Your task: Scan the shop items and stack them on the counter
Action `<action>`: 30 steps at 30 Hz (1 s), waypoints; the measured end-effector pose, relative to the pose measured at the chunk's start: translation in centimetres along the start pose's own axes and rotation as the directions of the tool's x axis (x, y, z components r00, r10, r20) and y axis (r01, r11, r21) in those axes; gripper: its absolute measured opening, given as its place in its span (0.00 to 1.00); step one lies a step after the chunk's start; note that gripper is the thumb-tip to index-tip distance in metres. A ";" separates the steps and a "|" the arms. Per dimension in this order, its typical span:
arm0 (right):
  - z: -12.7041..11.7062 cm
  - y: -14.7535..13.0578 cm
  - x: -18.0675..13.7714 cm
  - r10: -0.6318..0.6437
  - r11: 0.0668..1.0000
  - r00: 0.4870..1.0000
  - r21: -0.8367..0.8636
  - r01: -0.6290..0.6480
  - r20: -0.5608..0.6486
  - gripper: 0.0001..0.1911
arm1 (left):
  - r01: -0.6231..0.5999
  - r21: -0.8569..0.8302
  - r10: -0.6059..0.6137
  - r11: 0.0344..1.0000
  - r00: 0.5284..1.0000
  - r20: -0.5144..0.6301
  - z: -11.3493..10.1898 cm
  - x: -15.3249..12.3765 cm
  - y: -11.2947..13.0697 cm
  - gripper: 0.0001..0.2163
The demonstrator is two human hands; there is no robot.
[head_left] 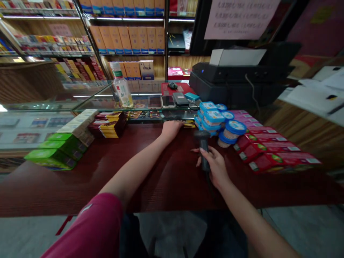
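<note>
My right hand [217, 165] is wrapped round the handle of a black handheld barcode scanner [204, 148], held above the dark red counter [161, 172] with its head upward. A cable hangs from the scanner's lower end. My left hand [172, 129] reaches to the counter's far edge, back of the hand up. Its fingers are partly hidden, and a small yellow packet [189, 124] lies right by the fingertips. To the right of that packet are stacked clear tubs with blue lids [212, 117]. Brown-and-yellow boxes [109, 125] stand in a stack left of my left hand.
Green boxes [55, 152] and white boxes [80, 123] line the left side; red boxes [279, 154] line the right. Behind are a glass case [102, 91], a clear bottle [122, 87], phones [168, 101] and a black register machine [239, 84]. Stocked shelves [126, 39] stand farther back.
</note>
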State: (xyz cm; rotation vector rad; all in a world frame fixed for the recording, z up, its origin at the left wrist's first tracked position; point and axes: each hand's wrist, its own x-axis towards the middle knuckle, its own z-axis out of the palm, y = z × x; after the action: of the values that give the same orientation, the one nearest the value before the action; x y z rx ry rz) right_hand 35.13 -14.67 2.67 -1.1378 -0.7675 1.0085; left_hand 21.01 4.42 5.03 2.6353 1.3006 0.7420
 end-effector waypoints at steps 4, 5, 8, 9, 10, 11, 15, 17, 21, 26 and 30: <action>0.4 0.4 0.1 0.026 0.999 1.000 0.025 -0.026 0.017 0.30 | -0.015 0.197 -0.007 0.980 0.994 0.113 2.6 1.4 1.9 0.17; 0.6 0.5 0.1 0.029 0.999 0.999 0.028 -0.030 0.021 0.30 | -0.019 0.229 -0.010 0.973 0.992 0.127 3.0 1.5 2.2 0.17; 0.7 0.3 0.2 0.036 0.999 0.999 0.031 -0.037 0.037 0.30 | -0.036 0.219 0.007 0.975 0.991 0.133 3.9 1.8 2.2 0.17; 0.7 0.2 0.1 0.038 0.999 0.998 0.029 -0.039 0.045 0.30 | -0.058 0.183 0.034 0.981 0.990 0.135 4.1 1.8 1.9 0.19; 0.7 0.1 0.1 0.040 0.999 0.998 0.023 -0.041 0.054 0.30 | -0.091 0.136 0.072 0.987 0.988 0.136 4.1 1.7 1.4 0.21; 0.7 0.0 0.0 0.042 0.999 0.997 0.013 -0.043 0.063 0.30 | -0.128 0.088 0.117 0.988 0.985 0.126 3.9 1.5 0.6 0.25; 1.8 -0.2 0.2 0.046 0.998 0.993 -0.055 -0.040 0.111 0.30 | -0.228 0.032 0.230 0.973 0.971 -0.071 0.4 -1.6 -4.6 0.35; 3.7 0.0 0.4 0.052 0.997 0.983 -0.068 -0.040 0.174 0.28 | -0.202 0.102 0.220 0.974 0.952 -0.214 -2.7 -4.7 -8.1 0.35; 9.3 0.7 0.8 0.065 0.998 0.917 -0.032 -0.057 0.393 0.26 | 0.011 0.174 0.076 0.985 0.871 -0.486 -8.6 -12.1 -15.2 0.37; 14.1 2.3 0.7 0.096 0.994 0.805 -0.009 -0.111 0.586 0.27 | 0.293 0.039 -0.220 0.955 0.792 -0.570 -11.8 -18.1 -21.4 0.33; 13.3 2.6 0.2 0.134 0.991 0.753 -0.071 -0.116 0.644 0.27 | 0.293 0.003 -0.245 0.956 0.805 -0.541 -12.7 -18.7 -20.6 0.19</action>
State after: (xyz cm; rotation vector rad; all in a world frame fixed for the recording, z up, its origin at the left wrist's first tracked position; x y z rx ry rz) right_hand 22.69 -9.46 3.68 -0.8559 -1.2711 1.5483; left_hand -9.34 1.50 2.83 2.2939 1.8281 1.4715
